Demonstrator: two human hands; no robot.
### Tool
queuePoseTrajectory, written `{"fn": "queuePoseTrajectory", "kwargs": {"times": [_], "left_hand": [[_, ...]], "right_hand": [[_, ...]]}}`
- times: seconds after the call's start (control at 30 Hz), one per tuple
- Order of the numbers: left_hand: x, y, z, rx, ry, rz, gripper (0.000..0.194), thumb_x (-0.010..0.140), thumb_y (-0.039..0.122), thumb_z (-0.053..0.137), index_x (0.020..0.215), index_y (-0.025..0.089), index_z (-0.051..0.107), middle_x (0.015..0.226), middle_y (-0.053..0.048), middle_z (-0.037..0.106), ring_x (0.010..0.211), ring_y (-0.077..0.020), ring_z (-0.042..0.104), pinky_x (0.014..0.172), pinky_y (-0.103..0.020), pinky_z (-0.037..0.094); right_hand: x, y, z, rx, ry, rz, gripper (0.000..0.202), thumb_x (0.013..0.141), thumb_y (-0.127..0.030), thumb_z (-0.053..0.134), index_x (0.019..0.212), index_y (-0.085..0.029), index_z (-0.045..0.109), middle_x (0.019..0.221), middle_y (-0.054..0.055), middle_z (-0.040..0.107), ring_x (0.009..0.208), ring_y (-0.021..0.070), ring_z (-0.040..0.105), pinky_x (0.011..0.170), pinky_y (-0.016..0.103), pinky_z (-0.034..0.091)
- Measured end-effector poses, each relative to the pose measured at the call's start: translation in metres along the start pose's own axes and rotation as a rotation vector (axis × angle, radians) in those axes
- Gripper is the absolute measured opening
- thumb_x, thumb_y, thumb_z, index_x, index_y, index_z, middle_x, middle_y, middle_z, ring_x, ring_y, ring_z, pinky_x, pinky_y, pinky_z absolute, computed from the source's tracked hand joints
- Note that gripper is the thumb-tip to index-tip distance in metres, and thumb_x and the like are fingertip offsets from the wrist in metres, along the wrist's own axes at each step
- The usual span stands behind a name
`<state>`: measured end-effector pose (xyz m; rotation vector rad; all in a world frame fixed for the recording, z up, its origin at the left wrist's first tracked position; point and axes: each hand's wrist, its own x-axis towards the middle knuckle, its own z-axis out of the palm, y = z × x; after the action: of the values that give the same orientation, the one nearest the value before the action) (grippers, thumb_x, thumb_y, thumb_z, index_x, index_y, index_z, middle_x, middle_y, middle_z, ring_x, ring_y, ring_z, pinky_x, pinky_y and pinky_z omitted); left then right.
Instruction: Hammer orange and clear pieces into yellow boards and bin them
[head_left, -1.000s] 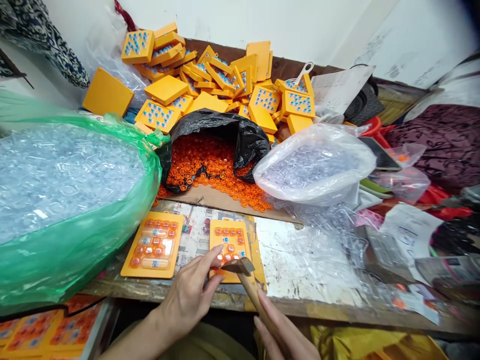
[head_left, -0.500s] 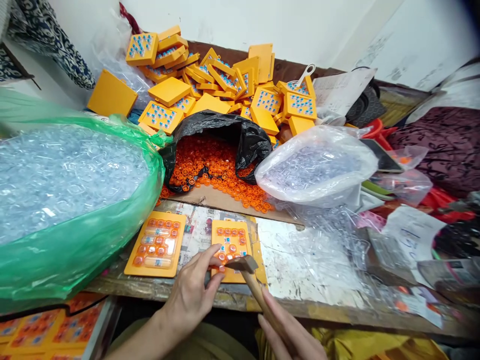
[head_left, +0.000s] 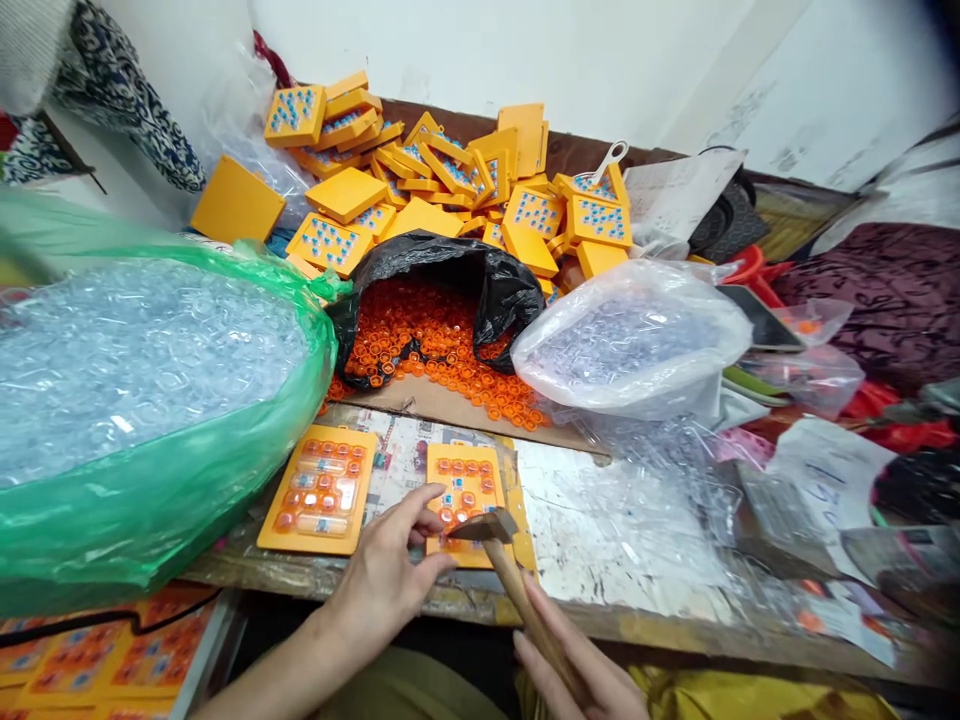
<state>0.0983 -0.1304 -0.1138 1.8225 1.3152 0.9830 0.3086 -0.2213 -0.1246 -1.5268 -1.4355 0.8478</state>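
My right hand (head_left: pixel 574 655) is wrapped round the wooden handle of a hammer (head_left: pixel 517 590). The hammer's metal head lies over the lower part of a yellow panel (head_left: pixel 491 485) set with orange rings and a few blue pieces. At the left edge of that panel is my left hand (head_left: pixel 397 545), its thumb and index finger apart with nothing visible between them. Further left on the bench lies a second yellow panel (head_left: pixel 349 490), fitted with orange rings and clear covers.
A green bag (head_left: pixel 172 530) of clear parts stands left. Behind are a black bag (head_left: pixel 514 295) spilling orange rings (head_left: pixel 450 370), a white bag (head_left: pixel 630 395) and piled yellow panels (head_left: pixel 346 195). Clear plastic pieces (head_left: pixel 652 500) lie right; more panels (head_left: pixel 90 660) sit lower left.
The view has shifted slightly. My left thumb and index finger have spread wider apart and drawn off the panel's lower edge. The hammer stays over the panel in my right hand.
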Motion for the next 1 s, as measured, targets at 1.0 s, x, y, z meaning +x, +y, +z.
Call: {"fn": "queuePoseTrajectory", "kwargs": {"times": [1.0], "left_hand": [[0.003,0.005,0.011,0.166,-0.208,0.262,0.046,0.082,0.000,0.048,0.125,0.016,0.047,0.090,-0.007,0.064,0.084,-0.0215,0.057,0.073,-0.035,0.054]], "right_hand": [[0.005,-0.014,0.043,0.499,0.393,0.556,0.073,0.062,-0.046,0.083,0.129,-0.023,0.061,0.106,0.008,0.073,0.041,0.0032,0.039,0.035,0.018,0.032]]}}
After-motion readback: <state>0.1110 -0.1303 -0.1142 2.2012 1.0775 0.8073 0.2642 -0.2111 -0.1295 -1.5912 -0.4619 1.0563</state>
